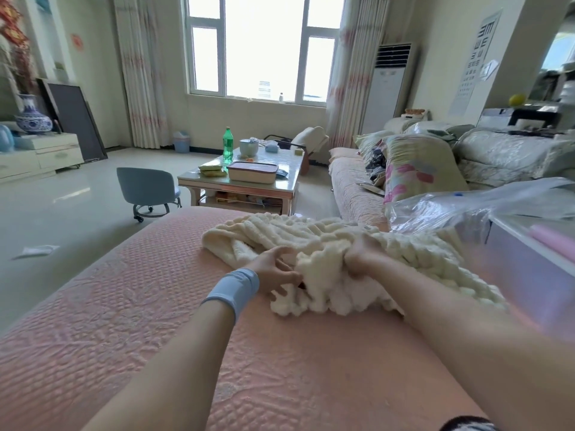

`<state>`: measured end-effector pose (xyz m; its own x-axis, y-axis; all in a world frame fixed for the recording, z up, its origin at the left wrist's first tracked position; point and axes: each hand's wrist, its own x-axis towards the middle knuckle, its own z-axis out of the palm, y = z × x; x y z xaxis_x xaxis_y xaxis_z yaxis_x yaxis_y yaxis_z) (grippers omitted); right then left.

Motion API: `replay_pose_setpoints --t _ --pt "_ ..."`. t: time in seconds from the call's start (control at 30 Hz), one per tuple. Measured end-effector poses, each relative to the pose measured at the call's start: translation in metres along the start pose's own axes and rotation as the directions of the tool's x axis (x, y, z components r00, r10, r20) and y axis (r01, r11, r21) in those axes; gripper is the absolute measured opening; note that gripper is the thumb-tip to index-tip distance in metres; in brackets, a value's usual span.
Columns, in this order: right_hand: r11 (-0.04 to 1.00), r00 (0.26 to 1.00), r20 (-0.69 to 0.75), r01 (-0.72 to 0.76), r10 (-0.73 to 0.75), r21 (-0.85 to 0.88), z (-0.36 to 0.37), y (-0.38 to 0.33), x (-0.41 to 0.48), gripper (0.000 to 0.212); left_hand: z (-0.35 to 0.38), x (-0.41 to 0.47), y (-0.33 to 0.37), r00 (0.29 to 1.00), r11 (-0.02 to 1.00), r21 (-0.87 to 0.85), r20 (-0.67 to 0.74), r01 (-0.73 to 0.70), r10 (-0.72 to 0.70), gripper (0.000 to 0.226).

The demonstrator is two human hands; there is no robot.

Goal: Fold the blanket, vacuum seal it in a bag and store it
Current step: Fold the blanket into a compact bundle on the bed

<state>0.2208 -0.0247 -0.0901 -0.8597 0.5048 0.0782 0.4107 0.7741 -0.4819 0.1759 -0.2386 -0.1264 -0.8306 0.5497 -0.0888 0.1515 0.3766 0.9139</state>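
Pink quilted cover [140, 290] carries the cream blanket [280, 234] (bumpy, fleecy, bunched in loose folds), its near edge gripped in the right hand [362, 259], the left hand [273, 272] spread wide alongside.

Running tally, here we go: one cream blanket [311, 237]. Grips of mine, two: left grip [273, 270], right grip [362, 258]. One blue wristband [233, 289]. One clear plastic bag [451, 209]. One low surface [242, 186], and on it I count one green bottle [228, 144], one lidded box [252, 172], one white pot [249, 147]. One blue stool [146, 186], one blue bin [181, 141], one blue-and-white vase [32, 115]. Curtains, two: left curtain [140, 73], right curtain [354, 73]. One eye chart [479, 54], one tall air conditioner [389, 85].
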Motion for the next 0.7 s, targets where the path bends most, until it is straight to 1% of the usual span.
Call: replay_pose_setpoints --t 0.03,0.07,0.1,0.13,0.17,0.2,0.23,0.3,0.33,0.37,0.4,0.43,0.47,0.5,0.53,0.57,0.6,0.63,0.67,0.7 --pt "0.987 0.992 -0.124 0.024 -0.004 0.16 -0.006 -0.01 0.018 0.032 -0.001 0.009 0.0 1.0 0.999 -0.043 -0.013 -0.003 0.003 0.062" --pt "0.96 0.969 -0.245 0.089 -0.022 0.264 -0.016 -0.022 0.031 0.037 -0.004 0.017 -0.001 0.995 0.997 -0.061 -0.097 -0.044 0.038 0.065" --pt "0.943 0.941 -0.332 0.162 -0.059 0.291 -0.023 -0.034 0.046 0.043 -0.009 0.028 -0.003 0.969 0.995 -0.046 -0.233 -0.092 0.078 0.063" --pt "0.955 0.92 -0.373 0.208 -0.118 0.211 -0.028 -0.044 0.057 0.047 -0.013 0.039 -0.005 0.926 0.992 -0.021 -0.362 -0.121 0.105 0.055" --pt "0.965 0.918 -0.34 0.246 -0.203 0.087 -0.024 -0.051 0.066 0.045 -0.016 0.052 -0.01 0.889 0.992 0.004 -0.444 -0.125 0.113 0.045" --pt "0.956 0.925 -0.256 0.293 -0.28 0.013 -0.014 -0.054 0.072 0.04 -0.018 0.059 -0.016 0.875 0.993 0.039 -0.471 -0.109 0.115 0.037" --pt "0.936 0.922 -0.169 0.352 -0.347 -0.003 0.003 -0.053 0.076 0.04 -0.017 0.065 -0.024 0.882 0.992 0.103 -0.457 -0.073 0.112 0.033" --pt "0.899 0.899 -0.049 0.436 -0.434 0.041 0.049 -0.044 0.071 0.061 -0.012 0.07 -0.038 0.94 0.952 0.303 -0.334 0.042 0.065 0.031" --pt "0.882 0.883 0.0 0.468 -0.469 0.056 0.07 -0.037 0.063 0.067 -0.008 0.071 -0.044 0.965 0.915 0.396 -0.259 0.079 0.029 0.034" --pt "0.869 0.866 0.068 0.492 -0.495 0.051 0.093 -0.028 0.057 0.065 -0.005 0.073 -0.052 0.983 0.879 0.467 -0.184 0.099 -0.012 0.041" --pt "0.858 0.845 0.163 0.512 -0.509 0.024 0.114 -0.02 0.049 0.061 -0.003 0.075 -0.06 0.992 0.832 0.542 -0.114 0.113 -0.06 0.051" --pt "0.854 0.825 0.267 0.52 -0.497 -0.018 0.134 -0.01 0.042 0.064 -0.001 0.078 -0.068 0.993 0.77 0.626 -0.061 0.12 -0.104 0.064" --pt "0.845 0.811 0.367 0.524 -0.456 -0.107 0.147 -0.002 0.035 0.08 0.0 0.08 -0.075 0.99 0.712 0.692 -0.03 0.118 -0.135 0.073" --pt "0.81 0.799 0.432 0.543 -0.418 -0.222 0.159 0.007 0.033 0.096 0.002 0.083 -0.083 0.989 0.686 0.719 -0.019 0.115 -0.146 0.078" --pt "0.764 0.796 0.457 0.563 -0.398 -0.315 0.168 0.013 0.036 0.1 0.003 0.086 -0.09 0.989 0.693 0.712 -0.02 0.115 -0.144 0.076" --pt "0.719 0.789 0.444 0.592 -0.425 -0.364 0.172 0.017 0.039 0.091 0.005 0.089 -0.097 0.992 0.727 0.677 -0.038 0.115 -0.122 0.071" --pt "0.689 0.786 0.403 0.611 -0.47 -0.389 0.173 0.018 0.043 0.071 0.007 0.091 -0.102 0.994 0.767 0.632 -0.069 0.112 -0.087 0.066" --pt "0.686 0.791 0.334 0.612 -0.513 -0.394 0.171 0.015 0.046 0.047 0.009 0.091 -0.105 0.994 0.797 0.597 -0.102 0.093 -0.039 0.064" --pt "0.724 0.806 0.25 0.592 -0.537 -0.354 0.165 0.009 0.048 0.032 0.012 0.092 -0.107 0.992 0.807 0.585 -0.129 0.075 0.002 0.067" --pt "0.787 0.829 0.16 0.559 -0.535 -0.262 0.16 0.003 0.049 0.025 0.015 0.091 -0.108 0.986 0.785 0.616 -0.161 0.064 0.046 0.07"
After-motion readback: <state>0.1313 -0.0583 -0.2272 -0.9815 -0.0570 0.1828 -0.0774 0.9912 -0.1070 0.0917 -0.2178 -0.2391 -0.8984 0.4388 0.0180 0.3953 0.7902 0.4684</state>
